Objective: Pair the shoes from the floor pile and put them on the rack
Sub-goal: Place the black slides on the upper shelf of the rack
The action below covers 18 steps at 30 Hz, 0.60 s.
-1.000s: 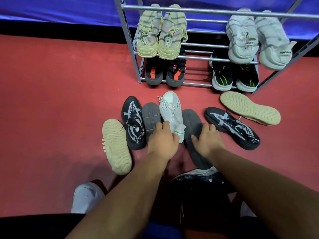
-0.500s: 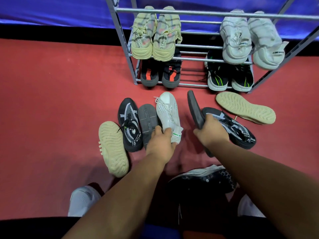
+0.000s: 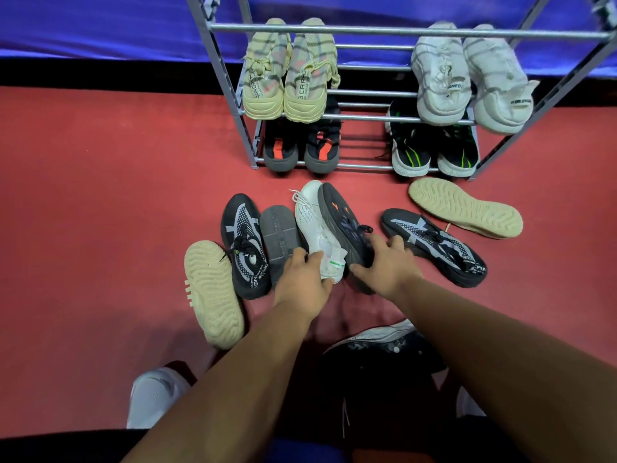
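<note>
Two hands worked the pile at centre frame: the left hand (image 3: pixel 302 282) pinched the heel collar of the white knit shoe (image 3: pixel 315 228), and the right hand (image 3: pixel 387 262) gripped the dark shoe (image 3: pixel 344 228) tilted on edge against it. Both looked light, with soft uppers and stiffer soles, so the heel seemed the firmest hold. Free space remained mid-rack (image 3: pixel 367 118), upper frame.

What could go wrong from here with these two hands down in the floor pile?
The right hand grips a dark shoe, the left hand a white shoe: they may get racked as a mismatched pair. The dark shoe's likely mate is the sole-up grey shoe. Loose white laces could snag.
</note>
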Each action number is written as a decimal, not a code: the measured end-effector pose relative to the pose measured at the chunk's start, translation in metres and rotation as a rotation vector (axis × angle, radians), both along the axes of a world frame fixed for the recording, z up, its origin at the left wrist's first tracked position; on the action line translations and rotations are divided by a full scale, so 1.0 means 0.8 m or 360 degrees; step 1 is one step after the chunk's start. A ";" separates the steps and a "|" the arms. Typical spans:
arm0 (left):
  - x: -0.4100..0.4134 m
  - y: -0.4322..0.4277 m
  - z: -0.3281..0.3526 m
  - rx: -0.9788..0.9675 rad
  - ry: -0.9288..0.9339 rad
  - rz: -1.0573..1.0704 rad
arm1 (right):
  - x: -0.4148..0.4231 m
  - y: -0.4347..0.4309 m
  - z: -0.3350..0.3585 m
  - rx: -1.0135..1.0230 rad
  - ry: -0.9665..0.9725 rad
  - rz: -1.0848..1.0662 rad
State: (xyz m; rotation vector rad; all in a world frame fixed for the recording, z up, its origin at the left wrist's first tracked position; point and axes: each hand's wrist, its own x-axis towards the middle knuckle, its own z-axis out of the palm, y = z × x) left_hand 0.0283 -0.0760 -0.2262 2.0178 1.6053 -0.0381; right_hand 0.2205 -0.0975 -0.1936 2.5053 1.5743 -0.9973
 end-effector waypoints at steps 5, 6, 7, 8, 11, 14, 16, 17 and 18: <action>-0.009 0.001 0.000 -0.0028 -0.0066 -0.0028 | 0.002 0.007 -0.011 -0.0132 0.0452 -0.0374; -0.012 0.003 0.000 -0.0034 -0.0089 -0.0038 | 0.002 0.008 -0.009 -0.0127 0.0433 -0.0347; -0.015 0.006 0.000 -0.0035 -0.0124 -0.0038 | 0.003 0.011 -0.004 -0.0135 0.0395 -0.0338; -0.019 0.010 0.000 -0.0029 -0.0170 -0.0026 | 0.004 0.015 0.002 -0.0127 0.0350 -0.0349; -0.034 0.016 0.012 0.0096 -0.0280 0.0105 | 0.004 0.030 0.015 0.0021 0.0186 -0.0451; -0.060 0.025 0.027 0.0327 -0.0283 0.0413 | -0.008 0.042 0.022 0.0206 0.0110 -0.0380; -0.082 0.030 0.035 0.0464 -0.0213 0.0732 | -0.019 0.045 0.025 0.0242 0.0102 -0.0305; -0.096 0.031 0.036 0.0514 -0.0166 0.0908 | -0.025 0.044 0.026 0.0256 0.0092 -0.0289; -0.112 0.032 0.038 0.0536 -0.0069 0.1093 | -0.033 0.041 0.026 0.0284 0.0077 -0.0285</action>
